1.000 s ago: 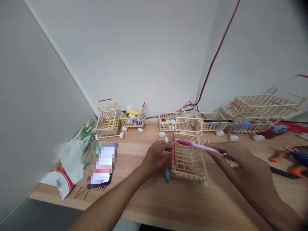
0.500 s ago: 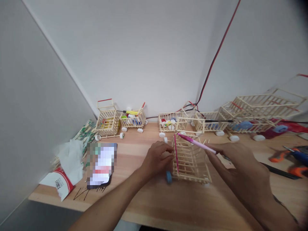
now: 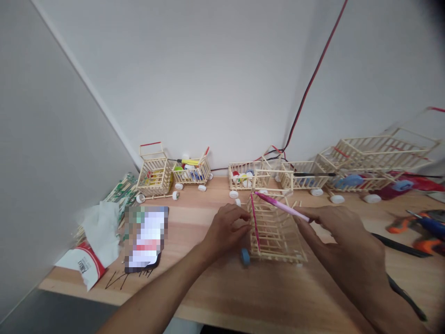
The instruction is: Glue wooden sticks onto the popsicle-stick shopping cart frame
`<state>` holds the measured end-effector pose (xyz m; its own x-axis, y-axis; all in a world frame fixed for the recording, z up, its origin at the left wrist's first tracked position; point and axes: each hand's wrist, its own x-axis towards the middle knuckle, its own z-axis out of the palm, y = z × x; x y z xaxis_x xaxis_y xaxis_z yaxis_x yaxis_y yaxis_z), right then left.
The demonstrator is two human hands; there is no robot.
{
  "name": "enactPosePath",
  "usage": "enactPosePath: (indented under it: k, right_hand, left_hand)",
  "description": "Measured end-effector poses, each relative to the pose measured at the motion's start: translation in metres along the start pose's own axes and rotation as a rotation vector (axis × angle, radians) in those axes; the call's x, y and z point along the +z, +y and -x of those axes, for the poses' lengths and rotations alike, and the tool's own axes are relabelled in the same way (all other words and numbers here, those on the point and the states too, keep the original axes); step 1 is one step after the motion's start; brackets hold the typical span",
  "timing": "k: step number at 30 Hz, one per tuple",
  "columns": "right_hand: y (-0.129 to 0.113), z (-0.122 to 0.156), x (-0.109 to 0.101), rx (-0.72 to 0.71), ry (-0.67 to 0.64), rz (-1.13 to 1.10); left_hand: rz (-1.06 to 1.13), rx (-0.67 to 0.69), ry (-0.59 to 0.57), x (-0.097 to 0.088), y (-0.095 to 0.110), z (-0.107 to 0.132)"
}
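A small cart of thin wooden sticks (image 3: 274,232) stands on the wooden table (image 3: 243,292) in front of me, with a blue wheel (image 3: 245,256) at its near left corner and a pink strip along its left edge. My left hand (image 3: 227,229) grips the cart's left side, fingers curled. My right hand (image 3: 333,227) holds a pink pen (image 3: 280,206) that slants up-left, its tip over the top of the cart.
Several more stick carts (image 3: 156,174) with white wheels line the back wall, some holding coloured caps. A phone (image 3: 146,239), crumpled paper and a red-and-white packet (image 3: 85,264) lie left. Orange-and-blue tools (image 3: 420,227) and a black stick lie right. A red-black cable (image 3: 309,93) runs up the wall.
The pen's tip has lifted and swung from lying level across the cart's top to slanting up-left. The cart has tilted slightly; both hands have shifted only a little.
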<state>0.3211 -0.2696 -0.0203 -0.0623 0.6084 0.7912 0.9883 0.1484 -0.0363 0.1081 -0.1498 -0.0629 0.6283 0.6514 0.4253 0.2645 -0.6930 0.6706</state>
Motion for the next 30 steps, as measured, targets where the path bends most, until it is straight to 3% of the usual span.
enactPosePath:
  k: [19,30]
  right_hand:
    - [-0.007,-0.002,0.002,-0.012,0.003,-0.029]
    - [0.007,0.006,0.000,-0.006,0.020,-0.001]
  left_hand:
    - [0.010,0.028,0.001,-0.001,0.000,0.000]
    - [0.018,0.010,0.004,-0.002,0.003,0.000]
